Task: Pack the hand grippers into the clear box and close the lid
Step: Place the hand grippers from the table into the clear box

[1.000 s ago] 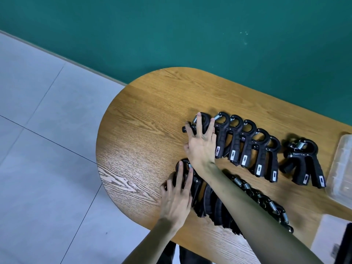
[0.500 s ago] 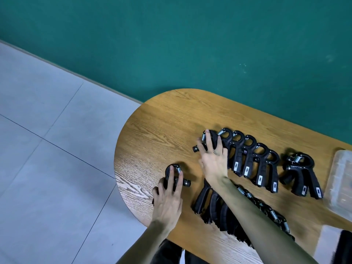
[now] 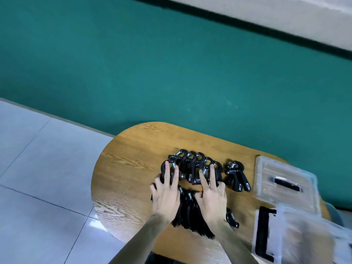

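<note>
Left hand: the left hand lies palm down over the worktop, forearm entering from the lower edge. Its fingers are extended and spread, the fingertips resting on one black hand gripper at the left end of the far row. No curl round it is visible; the hand reads as flat and relaxed.

Right hand: the right hand also lies palm down, just beside the left. Two fingers are stretched forward, pressing on the grippers of the far row; the remaining fingers are partly hidden. It grips nothing.

Hand grippers: black bodies with metal springs and small white labels on the handles. The far row stands overlapped, heads toward the wall. A separate pair sits just to the right of that row, apart from both hands. A near cluster lies between and under the two wrists, much of it hidden; one further gripper shows to the right of the right forearm.

Clear box: the clear box is at the right end of the worktop, heavily blurred; contents cannot be told.

Lid: a clear lid with a black handle lies flat beyond the box, apart from the grippers.
</note>
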The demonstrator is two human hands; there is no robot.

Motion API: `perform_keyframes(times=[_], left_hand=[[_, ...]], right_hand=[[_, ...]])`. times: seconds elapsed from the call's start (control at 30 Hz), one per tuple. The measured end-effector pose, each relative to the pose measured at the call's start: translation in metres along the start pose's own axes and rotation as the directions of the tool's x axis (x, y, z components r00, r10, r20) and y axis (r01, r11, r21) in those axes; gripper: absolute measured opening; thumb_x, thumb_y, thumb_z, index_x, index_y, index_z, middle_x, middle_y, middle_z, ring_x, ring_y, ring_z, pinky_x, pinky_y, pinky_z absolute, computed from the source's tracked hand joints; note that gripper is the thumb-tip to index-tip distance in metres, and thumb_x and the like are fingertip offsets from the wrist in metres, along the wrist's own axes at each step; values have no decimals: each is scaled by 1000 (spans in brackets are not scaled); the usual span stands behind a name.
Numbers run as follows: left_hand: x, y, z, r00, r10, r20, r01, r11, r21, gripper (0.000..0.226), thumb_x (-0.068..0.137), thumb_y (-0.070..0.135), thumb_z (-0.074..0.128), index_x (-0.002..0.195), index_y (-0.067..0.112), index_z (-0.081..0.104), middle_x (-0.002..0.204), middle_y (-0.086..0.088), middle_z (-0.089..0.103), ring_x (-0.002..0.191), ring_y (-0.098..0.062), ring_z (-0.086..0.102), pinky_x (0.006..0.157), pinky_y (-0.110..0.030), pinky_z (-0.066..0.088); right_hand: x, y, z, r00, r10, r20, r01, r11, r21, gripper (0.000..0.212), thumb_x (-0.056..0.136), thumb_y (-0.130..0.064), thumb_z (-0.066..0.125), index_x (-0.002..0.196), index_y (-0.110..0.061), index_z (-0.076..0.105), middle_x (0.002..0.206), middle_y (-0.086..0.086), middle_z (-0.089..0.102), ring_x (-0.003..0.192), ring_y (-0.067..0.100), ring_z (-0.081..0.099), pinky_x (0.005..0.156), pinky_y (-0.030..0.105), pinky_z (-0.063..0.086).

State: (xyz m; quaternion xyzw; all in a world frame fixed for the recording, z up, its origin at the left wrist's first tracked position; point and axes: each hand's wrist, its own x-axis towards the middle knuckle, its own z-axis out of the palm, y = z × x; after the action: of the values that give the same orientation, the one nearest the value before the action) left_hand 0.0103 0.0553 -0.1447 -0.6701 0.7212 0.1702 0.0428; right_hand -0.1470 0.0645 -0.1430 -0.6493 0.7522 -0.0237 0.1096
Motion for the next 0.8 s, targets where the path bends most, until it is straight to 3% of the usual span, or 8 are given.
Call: perform_keyframes(times=[0.17,0.27,0.47,0.67,0.8], left_hand=[[-13,55,-18,990,122,-72,-124,992,-25,86,102,31,48,159,23,-15,162,-13,-34,114,-36,40,90,-47,38],[-22,93,-19,976,198,-96,-205,976,-74,86,100,29,50,161,23,-11,164,-10,-31,121,-38,38,95,-50,40],[-51,184,-16,930,359,-72,-363,930,-54,83,103,29,41,158,24,-20,162,-9,-34,129,-35,33,105,-51,34],[-82,280,19,899,417,-131,-431,896,-109,78,99,25,50,163,22,4,169,-11,-15,112,-34,44,91,-50,42],[-102,342,40,908,410,-88,-418,903,-97,79,100,27,48,162,22,0,168,-11,-20,106,-31,44,87,-47,40]], right_hand=[[-25,30,-46,993,88,-80,-78,990,115,85,75,-15,72,153,-27,39,169,4,5,96,34,46,82,46,55],[-41,61,-66,978,159,-138,-136,977,162,83,79,-13,66,154,-30,35,169,1,-3,96,31,41,86,46,52],[-84,148,-85,930,287,-231,-242,949,204,88,78,-11,68,156,-31,32,169,2,-3,100,38,46,90,50,51],[-122,247,-99,893,363,-265,-305,923,234,82,79,-14,70,153,-29,37,169,4,2,88,29,40,82,46,51],[-139,315,-101,890,383,-248,-324,913,247,82,77,-14,75,150,-27,42,169,6,6,90,32,41,81,48,52]])
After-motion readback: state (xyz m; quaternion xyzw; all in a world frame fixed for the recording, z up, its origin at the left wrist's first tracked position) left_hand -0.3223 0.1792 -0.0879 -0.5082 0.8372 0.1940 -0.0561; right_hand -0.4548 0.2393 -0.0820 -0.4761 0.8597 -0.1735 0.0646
